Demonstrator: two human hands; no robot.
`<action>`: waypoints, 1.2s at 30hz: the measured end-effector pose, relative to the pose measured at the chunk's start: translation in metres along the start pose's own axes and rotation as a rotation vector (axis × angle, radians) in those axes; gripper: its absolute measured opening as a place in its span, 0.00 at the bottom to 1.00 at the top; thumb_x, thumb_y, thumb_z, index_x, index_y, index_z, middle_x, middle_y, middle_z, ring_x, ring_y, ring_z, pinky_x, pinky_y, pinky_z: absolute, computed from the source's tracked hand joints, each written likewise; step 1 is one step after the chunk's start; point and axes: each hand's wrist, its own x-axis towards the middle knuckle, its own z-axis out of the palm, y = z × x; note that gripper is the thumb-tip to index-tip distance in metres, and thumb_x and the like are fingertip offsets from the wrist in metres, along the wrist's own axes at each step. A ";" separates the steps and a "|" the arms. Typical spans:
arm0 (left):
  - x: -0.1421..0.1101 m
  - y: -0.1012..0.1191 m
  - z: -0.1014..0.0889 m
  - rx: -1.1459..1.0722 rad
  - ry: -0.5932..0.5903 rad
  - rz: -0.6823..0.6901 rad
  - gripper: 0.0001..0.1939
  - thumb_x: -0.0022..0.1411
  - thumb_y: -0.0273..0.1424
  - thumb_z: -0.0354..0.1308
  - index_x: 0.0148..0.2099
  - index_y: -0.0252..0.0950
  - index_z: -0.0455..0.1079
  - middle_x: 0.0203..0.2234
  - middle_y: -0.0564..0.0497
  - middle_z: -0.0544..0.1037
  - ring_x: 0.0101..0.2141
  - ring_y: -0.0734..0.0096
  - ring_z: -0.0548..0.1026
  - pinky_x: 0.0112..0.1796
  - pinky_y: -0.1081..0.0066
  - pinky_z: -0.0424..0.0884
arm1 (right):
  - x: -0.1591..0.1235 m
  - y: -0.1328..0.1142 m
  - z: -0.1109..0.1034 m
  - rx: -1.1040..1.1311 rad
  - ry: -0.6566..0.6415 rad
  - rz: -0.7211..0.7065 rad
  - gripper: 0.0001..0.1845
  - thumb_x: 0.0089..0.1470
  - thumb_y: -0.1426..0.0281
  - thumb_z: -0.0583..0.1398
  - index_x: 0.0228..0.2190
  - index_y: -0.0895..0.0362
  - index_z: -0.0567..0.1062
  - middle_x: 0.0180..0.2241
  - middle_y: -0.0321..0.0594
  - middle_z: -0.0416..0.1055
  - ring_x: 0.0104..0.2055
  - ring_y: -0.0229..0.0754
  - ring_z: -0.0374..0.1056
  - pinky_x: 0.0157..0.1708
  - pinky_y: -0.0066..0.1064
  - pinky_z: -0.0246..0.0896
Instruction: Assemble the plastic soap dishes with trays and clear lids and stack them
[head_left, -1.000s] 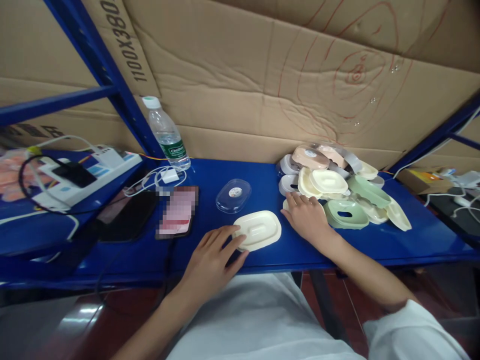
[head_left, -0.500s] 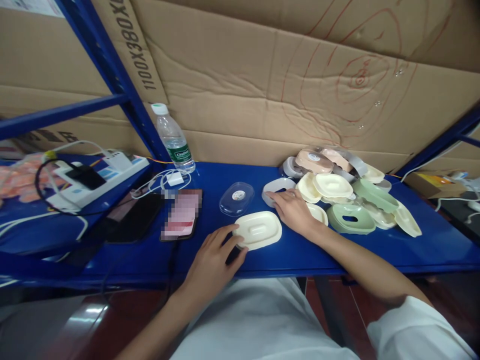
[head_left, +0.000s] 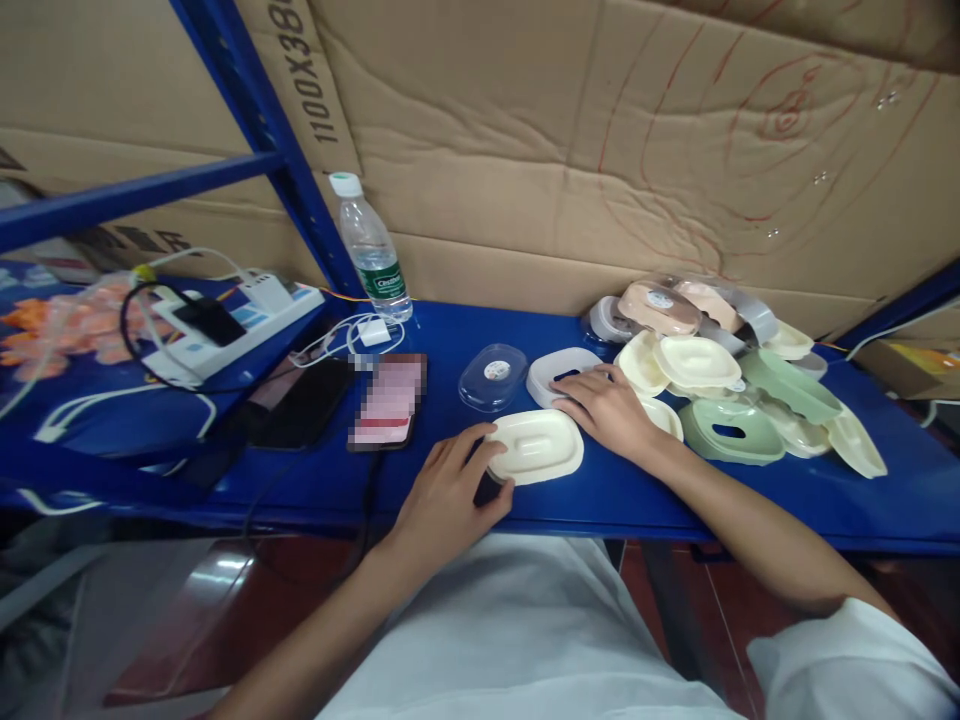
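A cream oval soap-dish piece lies near the front edge of the blue shelf. My left hand touches its left end, fingers loosely curled against the rim. My right hand rests palm down with its fingers on a white oval piece with a slot, just behind the cream one. A clear oval lid with a round sticker lies to the left of the white piece. To the right sits a heap of cream, green, pink and grey dish parts.
A water bottle stands at the back by the blue upright. Two phones lie left of the lid, with a charger and white cable behind. A power strip with plugs sits far left. Cardboard walls the back.
My right hand left the heap and slid the white slotted piece leftward, up to the cream piece. My left hand stayed at the cream piece. The camera view shifted a little.
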 end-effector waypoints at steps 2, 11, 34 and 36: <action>0.001 0.000 0.000 -0.011 -0.030 -0.020 0.23 0.69 0.29 0.62 0.64 0.37 0.65 0.60 0.39 0.76 0.58 0.50 0.78 0.57 0.52 0.76 | 0.001 -0.006 -0.006 0.056 0.112 -0.040 0.16 0.75 0.61 0.57 0.51 0.54 0.82 0.48 0.44 0.85 0.49 0.48 0.79 0.59 0.46 0.58; -0.001 -0.001 -0.001 -0.049 -0.006 -0.004 0.30 0.75 0.32 0.59 0.74 0.44 0.57 0.72 0.36 0.63 0.69 0.46 0.68 0.63 0.48 0.74 | -0.012 -0.053 -0.014 0.188 0.088 -0.412 0.25 0.73 0.55 0.59 0.61 0.57 0.75 0.46 0.46 0.85 0.47 0.46 0.80 0.54 0.41 0.68; 0.000 -0.001 -0.005 -0.057 -0.070 0.226 0.17 0.72 0.27 0.58 0.60 0.42 0.75 0.62 0.45 0.79 0.66 0.53 0.72 0.68 0.46 0.64 | 0.000 -0.018 -0.023 0.419 -0.271 -0.123 0.26 0.74 0.56 0.55 0.66 0.54 0.73 0.58 0.49 0.79 0.57 0.50 0.77 0.59 0.44 0.68; 0.001 -0.001 -0.005 -0.056 -0.087 0.232 0.15 0.73 0.29 0.59 0.60 0.42 0.75 0.62 0.45 0.79 0.64 0.53 0.74 0.68 0.46 0.63 | 0.000 -0.020 -0.024 0.444 -0.309 -0.125 0.28 0.74 0.57 0.56 0.68 0.53 0.69 0.60 0.49 0.78 0.57 0.51 0.76 0.59 0.45 0.69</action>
